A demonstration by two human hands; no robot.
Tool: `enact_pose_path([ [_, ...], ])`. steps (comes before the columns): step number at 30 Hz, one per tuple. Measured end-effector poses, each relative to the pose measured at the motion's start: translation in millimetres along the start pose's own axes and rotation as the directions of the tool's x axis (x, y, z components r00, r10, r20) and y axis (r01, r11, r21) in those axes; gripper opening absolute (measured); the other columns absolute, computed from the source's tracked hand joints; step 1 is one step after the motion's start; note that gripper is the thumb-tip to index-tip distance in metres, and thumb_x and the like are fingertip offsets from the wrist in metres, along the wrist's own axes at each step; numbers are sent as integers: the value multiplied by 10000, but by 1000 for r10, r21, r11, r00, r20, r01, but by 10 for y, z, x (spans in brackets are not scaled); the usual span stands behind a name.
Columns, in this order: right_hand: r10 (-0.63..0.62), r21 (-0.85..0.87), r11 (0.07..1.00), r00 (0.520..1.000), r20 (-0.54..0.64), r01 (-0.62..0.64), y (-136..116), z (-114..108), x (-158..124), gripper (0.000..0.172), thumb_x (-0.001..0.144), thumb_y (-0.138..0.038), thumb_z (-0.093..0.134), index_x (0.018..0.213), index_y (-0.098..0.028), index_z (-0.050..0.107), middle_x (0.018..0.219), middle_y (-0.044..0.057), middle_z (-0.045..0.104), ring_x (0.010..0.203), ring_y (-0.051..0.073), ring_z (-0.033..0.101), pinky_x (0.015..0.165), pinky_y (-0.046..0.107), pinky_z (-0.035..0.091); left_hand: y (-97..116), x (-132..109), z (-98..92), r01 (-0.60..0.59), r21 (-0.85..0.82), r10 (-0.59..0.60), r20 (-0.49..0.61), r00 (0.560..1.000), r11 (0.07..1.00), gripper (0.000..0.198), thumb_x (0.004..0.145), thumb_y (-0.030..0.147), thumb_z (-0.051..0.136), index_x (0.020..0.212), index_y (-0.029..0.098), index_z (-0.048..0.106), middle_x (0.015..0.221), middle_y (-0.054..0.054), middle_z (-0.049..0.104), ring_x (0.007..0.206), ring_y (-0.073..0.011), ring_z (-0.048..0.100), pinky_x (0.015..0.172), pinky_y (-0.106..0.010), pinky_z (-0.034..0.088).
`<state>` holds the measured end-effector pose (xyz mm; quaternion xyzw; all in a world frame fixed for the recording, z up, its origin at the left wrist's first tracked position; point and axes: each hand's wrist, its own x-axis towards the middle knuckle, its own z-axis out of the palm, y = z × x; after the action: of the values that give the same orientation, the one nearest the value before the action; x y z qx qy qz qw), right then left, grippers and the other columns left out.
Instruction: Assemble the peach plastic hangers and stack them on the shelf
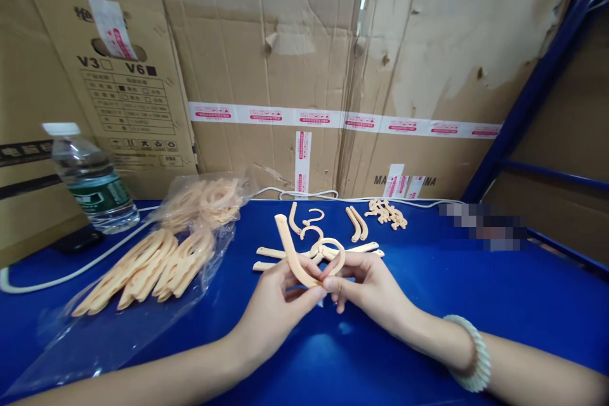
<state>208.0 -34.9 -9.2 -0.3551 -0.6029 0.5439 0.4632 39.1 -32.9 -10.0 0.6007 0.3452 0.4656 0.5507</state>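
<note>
My left hand [278, 301] pinches a curved cream plastic arm piece [291, 252] that rises up and to the left from my fingers. My right hand [366, 285] meets it at the middle, fingers closed on a cream plastic hook piece [333, 248] that joins the arm piece. Both hands hover just above the blue table [476, 292]. Beyond them lie more loose cream hooks and bars [309, 228], two curved pieces [358, 223] and a small heap of little parts [386, 213].
A clear plastic bag [157, 266] with several cream hanger parts lies at the left. A water bottle [90, 181] stands at the far left, with a white cable [71, 273] running past it. Cardboard boxes [285, 63] wall the back. A blue rack post [537, 82] rises at the right.
</note>
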Motion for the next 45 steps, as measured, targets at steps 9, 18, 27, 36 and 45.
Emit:
enact_pose_path([
  [9,-375,-813,524,926,48,254,-285,-925,386,158,832,-240,626,922,-191,746,840,79,673,741,188,603,648,314,494,19,54,-58,145,-15,-146,-99,984,989,234,650,252,810,773,187,622,774,1,736,806,-170,684,775,-258,510],
  [18,-256,-902,284,932,257,327,-105,-1106,570,201,743,-25,636,780,-189,747,865,62,602,846,195,582,786,329,492,-41,73,-97,149,-54,-154,-92,984,987,254,653,285,820,793,182,635,774,-13,735,816,-168,666,767,-254,481],
  [27,-353,-454,851,928,-123,263,-265,-804,282,194,901,-389,574,958,-206,603,634,-35,553,527,116,522,526,251,430,-32,53,-101,142,-149,-151,-56,987,979,239,671,253,816,798,188,624,769,1,739,817,-150,667,779,-244,469],
  [36,-40,208,977,997,-71,54,-199,-343,81,198,876,-382,641,877,-187,604,829,39,670,701,121,617,529,193,468,-35,50,-102,144,-197,-157,-49,986,970,228,673,224,816,792,188,626,740,25,721,792,-131,659,768,-230,466],
  [45,203,517,852,960,-193,-76,-114,-256,43,457,691,-215,816,1062,-275,555,788,-30,657,675,95,629,584,182,510,-36,50,-100,118,-174,-131,-60,990,978,204,677,217,800,791,192,632,781,17,716,809,-143,659,791,-246,472],
])
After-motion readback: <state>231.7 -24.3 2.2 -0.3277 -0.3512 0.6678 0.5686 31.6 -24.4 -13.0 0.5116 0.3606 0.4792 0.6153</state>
